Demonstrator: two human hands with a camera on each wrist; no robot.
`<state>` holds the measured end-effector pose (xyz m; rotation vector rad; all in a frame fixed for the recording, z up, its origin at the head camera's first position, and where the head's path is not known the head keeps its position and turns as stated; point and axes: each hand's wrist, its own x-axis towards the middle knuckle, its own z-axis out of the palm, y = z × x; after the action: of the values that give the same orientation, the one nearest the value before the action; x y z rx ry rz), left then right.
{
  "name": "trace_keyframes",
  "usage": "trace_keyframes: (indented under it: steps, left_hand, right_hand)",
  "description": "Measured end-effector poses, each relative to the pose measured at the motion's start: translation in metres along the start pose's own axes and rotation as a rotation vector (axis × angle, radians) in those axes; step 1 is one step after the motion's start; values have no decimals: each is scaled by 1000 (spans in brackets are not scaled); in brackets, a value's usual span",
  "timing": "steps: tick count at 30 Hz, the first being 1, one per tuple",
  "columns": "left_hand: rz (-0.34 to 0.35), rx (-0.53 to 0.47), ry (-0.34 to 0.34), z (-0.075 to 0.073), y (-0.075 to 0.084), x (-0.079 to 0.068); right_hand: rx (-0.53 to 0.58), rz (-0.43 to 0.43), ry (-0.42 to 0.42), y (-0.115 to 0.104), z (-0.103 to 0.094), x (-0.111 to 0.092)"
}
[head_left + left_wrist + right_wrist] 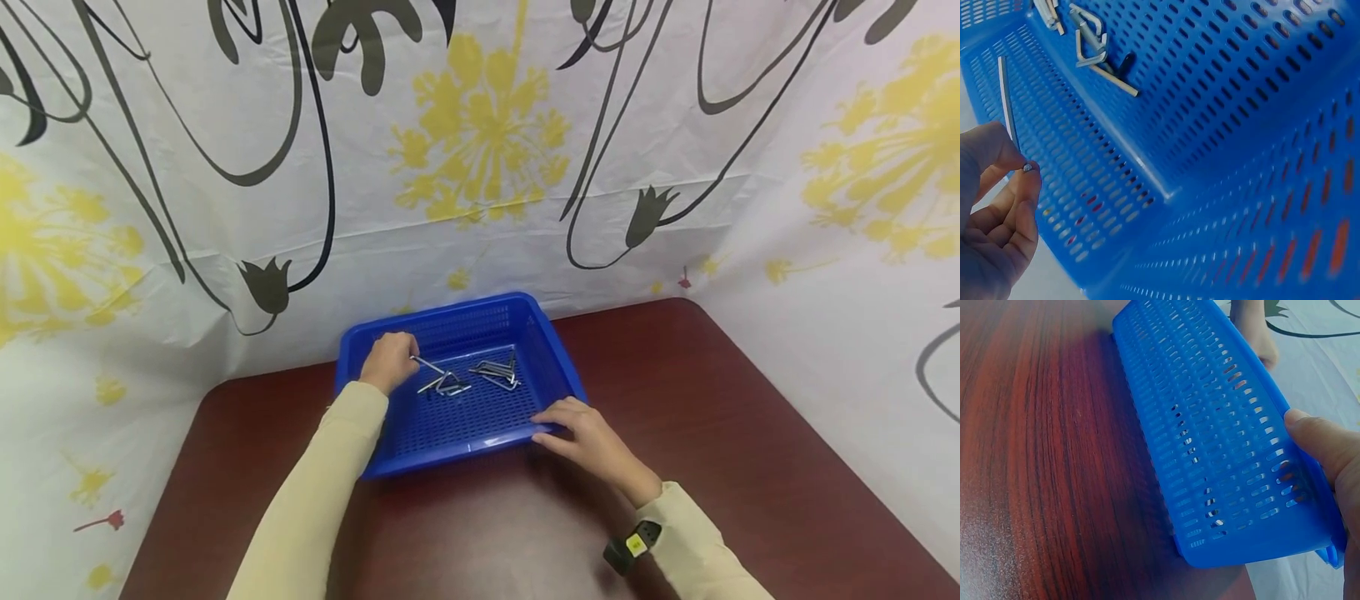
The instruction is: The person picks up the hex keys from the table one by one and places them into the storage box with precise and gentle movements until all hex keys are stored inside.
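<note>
My left hand [388, 360] reaches over the left side of a blue perforated plastic basket [457, 451]. Between thumb and index finger it pinches a silvery L-shaped hex key [1005, 103], whose long arm sticks up in the left wrist view. More hex keys [497, 372] lie in two loose clusters on the basket floor, several of them overlapping. At the front right corner my right hand [581, 433] grips the basket rim. Its thumb rests on the outer side in the right wrist view, while fingers show through the slots from inside.
The basket stands on a dark red-brown wooden table [675, 400], near its back edge. A white sheet [480, 250] printed with flowers hangs behind and at both sides. On the right wrist sits a black band [630, 546] with a yellow patch.
</note>
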<state>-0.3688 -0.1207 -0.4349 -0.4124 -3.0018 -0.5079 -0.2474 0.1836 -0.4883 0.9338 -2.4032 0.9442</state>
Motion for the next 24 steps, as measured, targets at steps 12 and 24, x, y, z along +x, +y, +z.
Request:
trace_keyframes:
  steps: [12,24]
  left_hand:
    - [-17,-4,-103,31,0,8]
    - [-65,13,-188,47,-2,9]
  right_hand:
    - [-4,-34,10,0,-1,0]
    - [-10,-21,-2,-2,-1,1]
